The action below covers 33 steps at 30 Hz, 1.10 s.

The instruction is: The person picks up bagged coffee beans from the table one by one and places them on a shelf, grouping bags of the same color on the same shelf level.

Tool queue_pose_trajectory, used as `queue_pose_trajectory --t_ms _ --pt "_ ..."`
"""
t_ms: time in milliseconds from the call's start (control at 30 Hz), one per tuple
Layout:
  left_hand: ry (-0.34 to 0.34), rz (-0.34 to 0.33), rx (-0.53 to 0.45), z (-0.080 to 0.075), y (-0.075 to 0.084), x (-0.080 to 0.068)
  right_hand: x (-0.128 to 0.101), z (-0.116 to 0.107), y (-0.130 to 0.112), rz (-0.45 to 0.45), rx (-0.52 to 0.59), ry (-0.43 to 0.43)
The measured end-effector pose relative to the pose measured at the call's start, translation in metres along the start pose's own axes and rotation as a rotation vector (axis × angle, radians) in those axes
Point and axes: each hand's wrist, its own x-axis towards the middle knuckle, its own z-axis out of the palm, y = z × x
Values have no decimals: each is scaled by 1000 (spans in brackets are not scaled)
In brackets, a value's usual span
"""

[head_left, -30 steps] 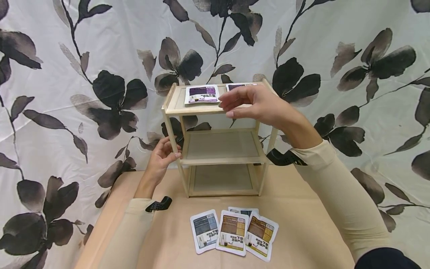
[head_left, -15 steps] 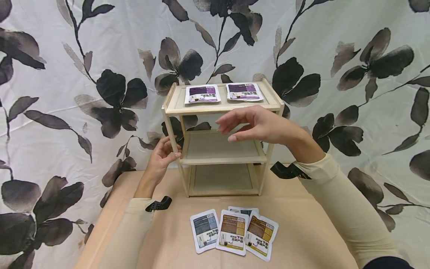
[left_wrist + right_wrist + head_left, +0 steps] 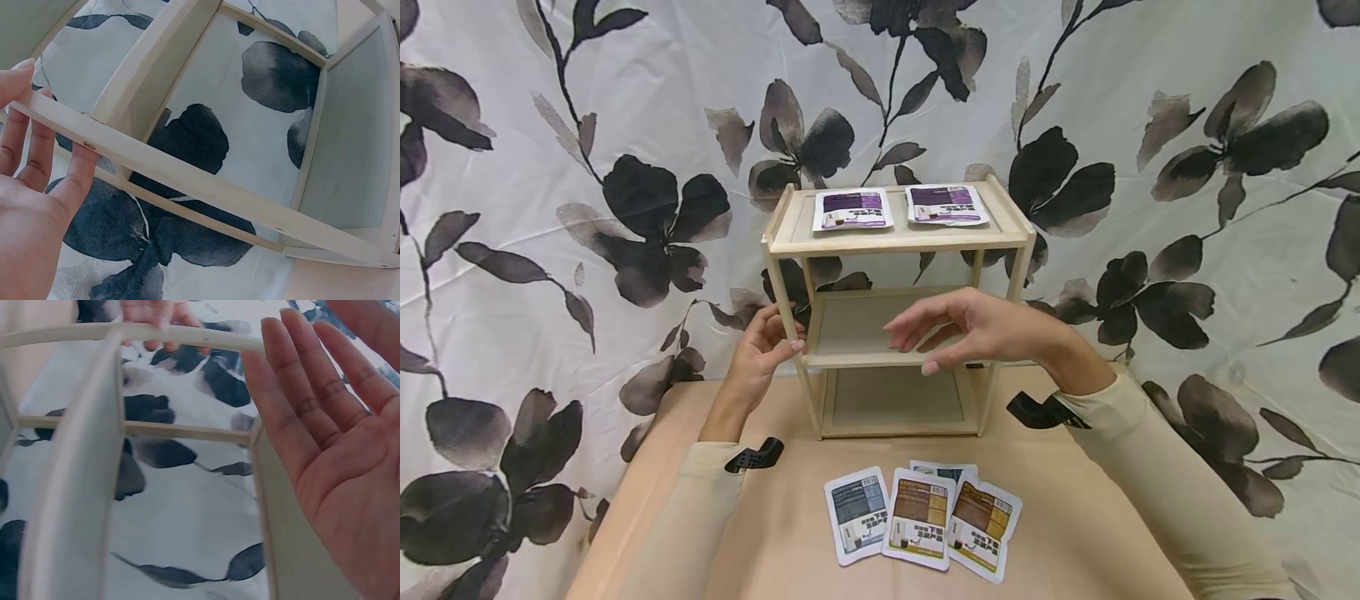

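A small three-tier wooden shelf rack (image 3: 895,308) stands on a tan tabletop (image 3: 1075,517) in front of a white curtain printed with dark flowers (image 3: 550,167). The left hand (image 3: 758,348) rests against the rack's front left post, level with the middle shelf, the thumb in front of the post and the fingers curled lightly behind it; in the left wrist view the fingers (image 3: 75,181) lie along the wooden rail (image 3: 187,175) rather than closing tightly on it. The right hand (image 3: 973,327) hangs in the air in front of the middle shelf, palm down, fingers relaxed and slightly spread, holding nothing; the right wrist view shows its palm (image 3: 350,481) open beside the rack's frame, and whether it touches the wood cannot be told. Two purple-and-white sachets lie flat side by side on the rack's top shelf, one to the left (image 3: 852,209) and one to the right (image 3: 944,205). In front of the rack, on the tabletop, four more sachets lie in a loose overlapping fan: a blue one (image 3: 857,515), a brown one (image 3: 918,517), a brown-and-yellow one (image 3: 982,527), and one mostly hidden behind them (image 3: 942,471). Both forearms wear cream sleeves (image 3: 1157,475) with a black clip at each wrist.
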Motion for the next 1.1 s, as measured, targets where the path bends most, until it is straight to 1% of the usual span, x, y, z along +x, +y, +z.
queue_pose_trajectory --t_ms 167,267,400,767,967,1100 --pt "-1 2 -8 -1 0 1 -7 7 18 11 47 -25" --pt "9 -1 -16 0 0 1 -12 11 26 43 63 -17" --pt "5 -6 -14 1 0 1 -22 16 37 69 75 -5" --pt "-1 -4 -19 -1 0 2 -39 32 69 91 133 -23" --pt "14 -14 -13 0 0 1 -47 44 85 103 162 -6" --pt "16 -17 -10 0 1 1 -54 51 96 146 178 16"
